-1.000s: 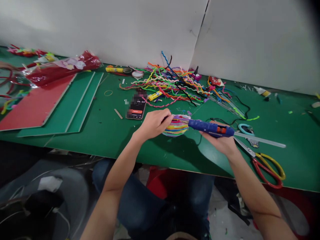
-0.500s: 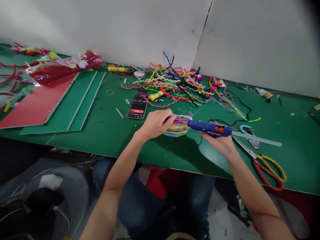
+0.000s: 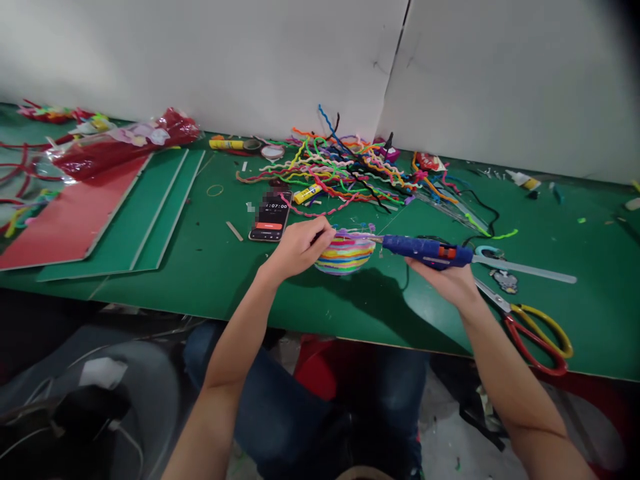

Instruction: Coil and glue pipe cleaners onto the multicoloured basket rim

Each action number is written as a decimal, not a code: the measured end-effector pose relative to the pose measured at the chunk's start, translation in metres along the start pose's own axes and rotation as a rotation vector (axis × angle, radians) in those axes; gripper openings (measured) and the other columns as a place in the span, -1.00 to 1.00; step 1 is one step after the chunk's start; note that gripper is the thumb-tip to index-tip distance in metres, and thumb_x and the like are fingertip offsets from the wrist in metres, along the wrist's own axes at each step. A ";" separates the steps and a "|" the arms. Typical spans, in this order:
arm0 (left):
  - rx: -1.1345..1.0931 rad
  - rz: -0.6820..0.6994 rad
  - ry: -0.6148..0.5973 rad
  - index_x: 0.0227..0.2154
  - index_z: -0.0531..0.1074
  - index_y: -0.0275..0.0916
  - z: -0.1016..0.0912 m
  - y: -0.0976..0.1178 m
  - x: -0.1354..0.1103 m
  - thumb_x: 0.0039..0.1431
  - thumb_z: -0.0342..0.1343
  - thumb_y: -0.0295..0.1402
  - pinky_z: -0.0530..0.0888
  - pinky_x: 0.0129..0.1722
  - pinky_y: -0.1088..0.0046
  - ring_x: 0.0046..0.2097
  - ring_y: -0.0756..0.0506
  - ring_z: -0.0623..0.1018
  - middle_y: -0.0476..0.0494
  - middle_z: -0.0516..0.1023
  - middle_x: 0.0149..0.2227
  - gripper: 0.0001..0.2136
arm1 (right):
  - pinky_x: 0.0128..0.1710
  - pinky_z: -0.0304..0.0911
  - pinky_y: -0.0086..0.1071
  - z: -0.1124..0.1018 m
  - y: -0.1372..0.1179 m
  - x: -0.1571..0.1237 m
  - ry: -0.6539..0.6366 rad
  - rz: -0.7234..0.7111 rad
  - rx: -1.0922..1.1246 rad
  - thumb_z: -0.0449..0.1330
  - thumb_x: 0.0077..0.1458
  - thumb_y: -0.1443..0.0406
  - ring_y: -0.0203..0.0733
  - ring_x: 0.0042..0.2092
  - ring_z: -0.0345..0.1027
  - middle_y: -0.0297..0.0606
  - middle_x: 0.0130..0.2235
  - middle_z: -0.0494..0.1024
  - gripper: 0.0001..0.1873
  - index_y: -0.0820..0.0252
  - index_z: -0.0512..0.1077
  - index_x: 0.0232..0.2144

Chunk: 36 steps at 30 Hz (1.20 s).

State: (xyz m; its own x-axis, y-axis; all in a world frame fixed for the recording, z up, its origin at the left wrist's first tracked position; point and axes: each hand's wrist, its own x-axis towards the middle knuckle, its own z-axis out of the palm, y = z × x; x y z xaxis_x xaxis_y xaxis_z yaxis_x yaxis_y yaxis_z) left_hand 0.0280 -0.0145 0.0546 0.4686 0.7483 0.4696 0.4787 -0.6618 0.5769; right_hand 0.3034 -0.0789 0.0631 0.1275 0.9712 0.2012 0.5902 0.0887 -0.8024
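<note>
Left fingers (image 3: 320, 248) pinched, right fingers (image 3: 423, 268) probably curled, both forearms (image 3: 243, 328) angled inward

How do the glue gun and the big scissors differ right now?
The glue gun is held in the right hand; the scissors lie on the table. The glue gun's body is blue, while the scissors have one red and one yellow handle. Both point broadly leftward in the picture.

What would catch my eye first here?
Probably the rainbow-striped bowl shape in the middle, with the left hand at its left edge and a blue glue gun in the grip of the right hand, pointing toward it. Behind it on the green table sprawls a tangle of bright fuzzy strands. Scissors with red and yellow handles lie to the right.
</note>
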 end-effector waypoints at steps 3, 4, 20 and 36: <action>-0.014 -0.021 -0.002 -0.51 0.22 -0.23 -0.001 -0.001 0.000 0.30 -0.13 -0.33 0.18 -0.51 0.52 -0.55 0.08 0.24 0.08 0.27 -0.58 -0.75 | -0.45 0.36 -0.24 -0.002 0.009 0.000 0.014 0.038 0.021 0.31 -0.20 0.13 -0.10 -0.45 0.40 -0.30 -0.55 0.50 -0.79 0.06 0.38 -0.58; -0.017 -0.026 -0.004 -0.51 0.23 -0.23 -0.001 -0.001 0.000 0.29 -0.13 -0.33 0.18 -0.51 0.52 -0.54 0.08 0.25 0.08 0.28 -0.58 -0.76 | -0.43 0.38 -0.23 -0.002 0.013 0.001 0.018 0.052 0.035 0.32 -0.21 0.13 -0.08 -0.42 0.43 -0.30 -0.53 0.52 -0.79 0.07 0.40 -0.57; -0.007 0.014 0.033 -0.45 0.23 -0.21 0.001 -0.004 0.000 0.33 -0.13 -0.34 0.20 -0.54 0.54 -0.53 0.08 0.31 0.07 0.31 -0.55 -0.78 | -0.26 0.43 -0.18 0.003 0.035 0.013 -0.044 0.152 0.086 0.31 -0.23 0.09 -0.01 -0.31 0.50 -0.25 -0.46 0.59 -0.72 0.13 0.45 -0.49; -0.017 -0.033 0.015 -0.44 0.23 -0.21 0.001 -0.004 -0.001 0.34 -0.15 -0.28 0.22 -0.52 0.54 -0.53 0.08 0.32 0.07 0.31 -0.56 -0.76 | -0.44 0.35 -0.32 0.010 0.036 0.019 -0.037 0.115 0.072 0.30 -0.19 0.18 -0.16 -0.45 0.40 -0.35 -0.58 0.47 -0.81 0.13 0.41 -0.50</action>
State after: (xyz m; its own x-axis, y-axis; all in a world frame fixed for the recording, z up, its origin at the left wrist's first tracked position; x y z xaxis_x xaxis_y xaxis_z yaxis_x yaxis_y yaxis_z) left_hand 0.0261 -0.0126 0.0513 0.4415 0.7704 0.4599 0.4811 -0.6359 0.6035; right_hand 0.3194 -0.0548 0.0327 0.1610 0.9832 0.0858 0.5148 -0.0094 -0.8573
